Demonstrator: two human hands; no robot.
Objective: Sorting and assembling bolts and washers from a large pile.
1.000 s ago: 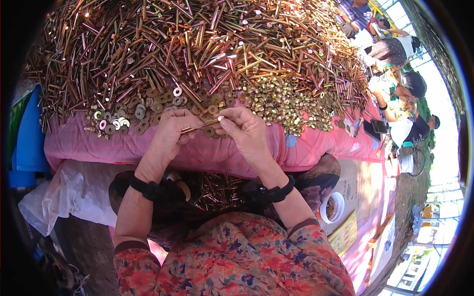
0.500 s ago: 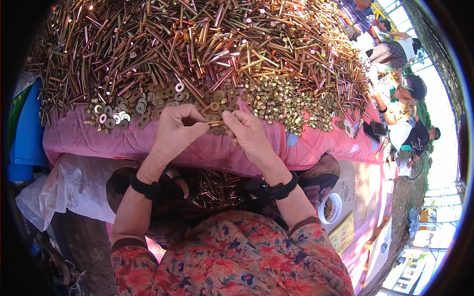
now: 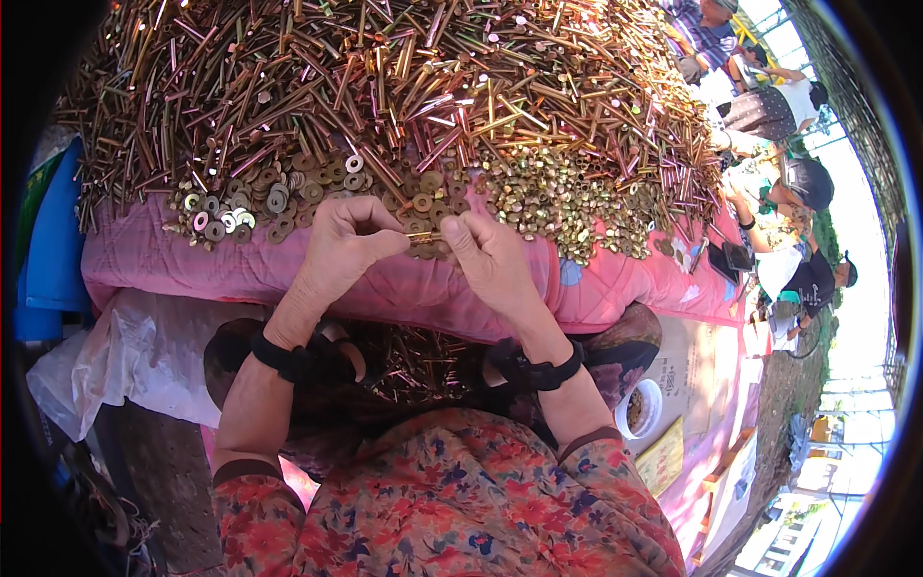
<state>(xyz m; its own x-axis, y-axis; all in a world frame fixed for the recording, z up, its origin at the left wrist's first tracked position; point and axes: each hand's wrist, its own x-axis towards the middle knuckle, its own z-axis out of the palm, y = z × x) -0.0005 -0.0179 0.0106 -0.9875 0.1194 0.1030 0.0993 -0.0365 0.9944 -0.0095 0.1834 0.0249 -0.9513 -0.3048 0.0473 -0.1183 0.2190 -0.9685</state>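
Over the near edge of the pink quilted cloth, a brass-coloured bolt spans the gap between my two hands. My left hand pinches one end between thumb and forefinger. At the other end, my right hand closes its thumb and fingers on it; its fingertips hide that tip. Flat round washers lie beyond my left hand, some shiny and some dull. Small golden nuts are heaped beyond my right hand. Behind both spreads a big pile of long metal bolts.
More bolts lie below the cloth's edge, between my legs. A white tub with small contents stands to the right. Clear plastic sheeting and a blue container are at left. Several people work at the far right, one in a dark cap.
My hands stay at nearly the same place, still gripping the bolt. My right hand has shifted slightly right, and a little more of the bolt's length seems to show.
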